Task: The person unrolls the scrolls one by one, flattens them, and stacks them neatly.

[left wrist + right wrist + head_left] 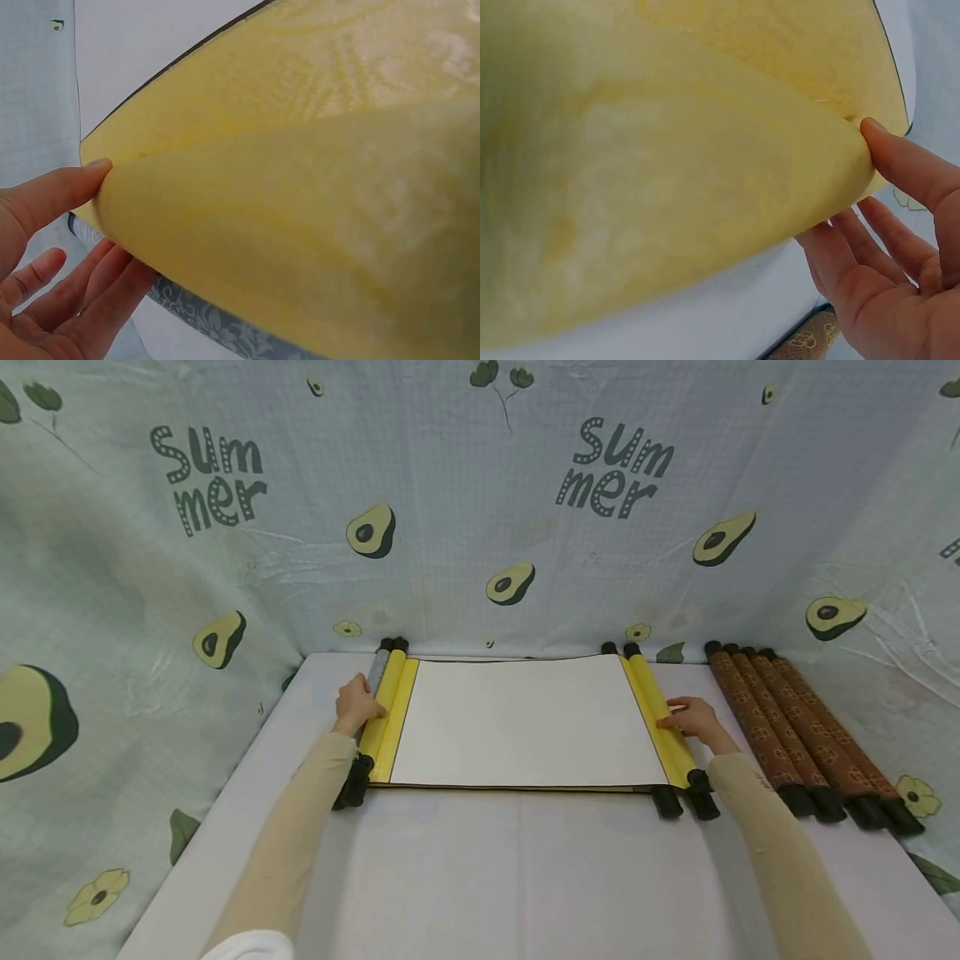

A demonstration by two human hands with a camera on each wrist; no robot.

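Observation:
A hanging scroll lies partly unrolled, its white sheet framed by yellow bands and a yellow roll at each end. On the left yellow roll, my left hand sets its thumb on top and its fingers around the outer side. My right hand holds the right yellow roll the same way, thumb above and fingers against the outer side. A grey floral roll lies just outside the left yellow roll, partly hidden by my left hand. Black knobs cap the rolls.
Several brown patterned scrolls lie side by side at the right of the white table. Another black knob sticks out near the right roll's front end. A cloth with avocado prints hangs behind and at both sides.

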